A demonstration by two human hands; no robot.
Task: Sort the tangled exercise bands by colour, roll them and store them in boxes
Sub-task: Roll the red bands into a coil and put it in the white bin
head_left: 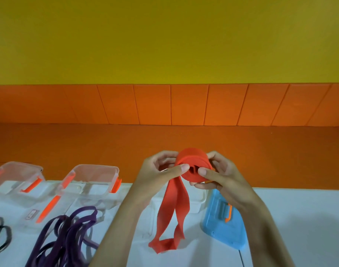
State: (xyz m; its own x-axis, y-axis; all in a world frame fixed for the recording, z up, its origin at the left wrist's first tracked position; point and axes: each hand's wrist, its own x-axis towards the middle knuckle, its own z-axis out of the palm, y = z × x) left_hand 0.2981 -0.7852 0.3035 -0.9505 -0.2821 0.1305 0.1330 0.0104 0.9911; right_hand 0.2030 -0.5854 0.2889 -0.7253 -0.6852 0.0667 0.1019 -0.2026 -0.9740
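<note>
Centre of frame: both hands hold the red band [192,158] in the air above the far edge of the white table [299,228]. The band is partly wound into a coil. The left hand [161,170] pinches the coil with its thumb on the near face and its fingers behind. The right hand [220,174] clamps the opposite side the same way. The unrolled tail [171,207] hangs to the table, doubled and twisted near its lower end.

Lower left: purple bands [68,234] and black bands [1,236], still loose. Left of centre: two open clear boxes [95,166]. Lower right: a blue lid [222,228].

Likely hazards: easing either thumb could let the elastic coil spring open. Winding on without straightening the twist would probably give a lopsided roll (one prone to telescoping sideways).
</note>
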